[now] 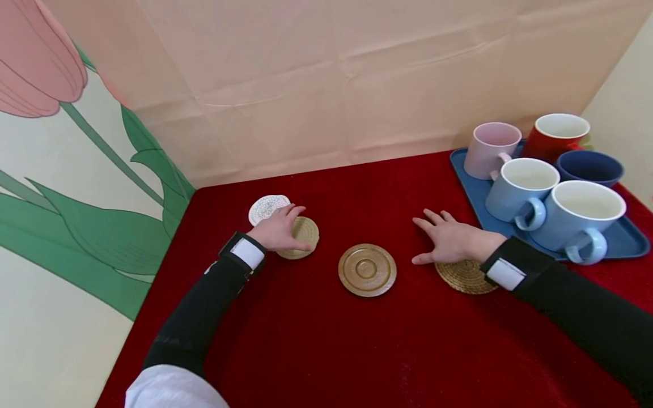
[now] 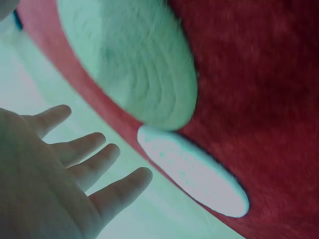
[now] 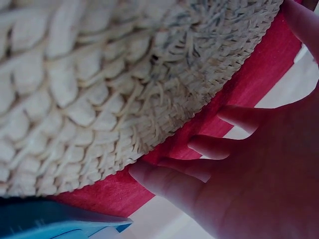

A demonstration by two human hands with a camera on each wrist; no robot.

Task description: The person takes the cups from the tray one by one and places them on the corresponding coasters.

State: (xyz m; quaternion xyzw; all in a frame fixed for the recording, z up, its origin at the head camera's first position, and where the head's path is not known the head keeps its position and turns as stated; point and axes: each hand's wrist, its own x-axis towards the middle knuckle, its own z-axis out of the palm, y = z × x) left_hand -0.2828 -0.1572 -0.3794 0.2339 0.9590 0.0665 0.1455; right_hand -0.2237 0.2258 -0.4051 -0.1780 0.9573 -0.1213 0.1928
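Note:
My left hand (image 1: 278, 231) reaches over a beige ridged round coaster (image 1: 308, 229), fingers spread and holding nothing. Right behind that coaster lies a white speckled round coaster (image 1: 262, 208), partly covered by the hand. In the left wrist view the fingers point past both coasters. My right hand (image 1: 451, 239) hovers at a woven straw coaster (image 1: 466, 280), hiding its far part, with the fingers apart and nothing in them. The right wrist view shows the braided weave (image 3: 99, 89) close up. Between the hands sits a brown wooden coaster (image 1: 367, 270) with ring grooves.
A blue tray (image 1: 470, 190) stands at the right back with several mugs: a pink mug (image 1: 484, 153), a red mug (image 1: 548, 144), a dark blue mug (image 1: 589, 168) and light blue mugs (image 1: 515, 198). A red cloth (image 1: 357, 351) covers the table, whose back edge meets a draped wall.

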